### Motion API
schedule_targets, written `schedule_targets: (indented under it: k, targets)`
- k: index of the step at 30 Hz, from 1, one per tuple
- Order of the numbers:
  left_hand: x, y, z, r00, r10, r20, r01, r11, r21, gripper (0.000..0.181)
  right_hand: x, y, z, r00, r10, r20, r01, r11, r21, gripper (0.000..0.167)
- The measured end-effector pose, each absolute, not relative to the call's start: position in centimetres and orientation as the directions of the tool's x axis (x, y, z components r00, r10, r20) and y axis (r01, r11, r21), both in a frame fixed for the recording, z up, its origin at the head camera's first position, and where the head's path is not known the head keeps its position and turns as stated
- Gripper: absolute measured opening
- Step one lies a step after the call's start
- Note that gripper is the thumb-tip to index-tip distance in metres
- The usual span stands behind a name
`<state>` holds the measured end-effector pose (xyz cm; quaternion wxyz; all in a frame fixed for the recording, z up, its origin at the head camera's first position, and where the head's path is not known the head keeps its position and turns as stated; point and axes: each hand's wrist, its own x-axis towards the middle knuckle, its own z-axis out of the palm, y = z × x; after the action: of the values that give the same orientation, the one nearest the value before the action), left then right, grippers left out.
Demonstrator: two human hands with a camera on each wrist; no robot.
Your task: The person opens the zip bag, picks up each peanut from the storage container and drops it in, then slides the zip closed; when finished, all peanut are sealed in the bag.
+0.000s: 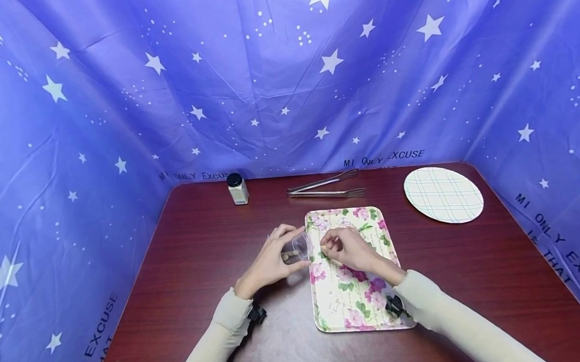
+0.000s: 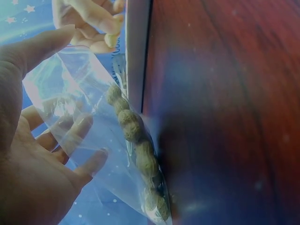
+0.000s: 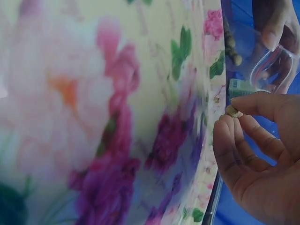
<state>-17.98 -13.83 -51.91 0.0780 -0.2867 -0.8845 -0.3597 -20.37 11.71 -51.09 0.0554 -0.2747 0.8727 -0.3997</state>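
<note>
My left hand [image 1: 269, 260] holds a clear zip bag [image 2: 86, 79] by its mouth, its fingers and thumb spread around the opening. Several unshelled peanuts [image 2: 130, 125] lie in a row along the bottom of the bag. The bag is beside the left edge of a floral tray [image 1: 336, 310]. Over that tray, my right hand [image 1: 351, 249] pinches a small pale peanut [image 3: 232, 111] between thumb and fingertips. The fingers partly cover it, so I cannot tell whether it is whole.
Behind the tray lie metal tongs [image 1: 325, 191]. A black-capped jar [image 1: 238, 190] stands at the back left. To the back right sits a checked oval plate [image 1: 443, 195]. A starry blue curtain [image 1: 265, 84] hangs around the dark red table [image 1: 185, 241].
</note>
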Motion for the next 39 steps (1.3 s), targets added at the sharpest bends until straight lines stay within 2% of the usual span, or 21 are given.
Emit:
schedule_targets:
  k: [8,14,21,31,39]
  targets:
    - [-18.1,-13.8,-51.7,-0.843,0.455,0.288,0.527,0.585,0.617,0.085,-19.9,10.7,-49.6,-0.843,-0.519,0.141,-0.439,0.511,-0.739,0.013]
    - [-18.0,-13.7,-51.9,-0.839,0.447,0.310,0.536,0.585,0.608,0.083,-19.7,9.7,-49.0,-0.825,-0.531,0.194,-0.482,0.482,-0.732,0.014]
    - [-17.8,-13.5,-51.9,-0.828,0.450,0.335,0.555,0.574,0.602,0.082,-19.1,8.6,-49.0,-0.812,-0.559,0.165,-0.465,0.450,-0.763,0.016]
    - [-18.0,-13.6,-51.6,-0.838,0.454,0.302,0.533,0.566,0.629,0.084,-18.7,8.0,-48.7,-0.786,-0.589,0.185,-0.493,0.417,-0.764,0.016]
    - [-18.1,-13.6,-51.7,-0.825,0.452,0.338,0.559,0.573,0.599,0.084,-18.8,8.3,-48.3,-0.829,-0.525,0.194,-0.458,0.436,-0.775,0.013]
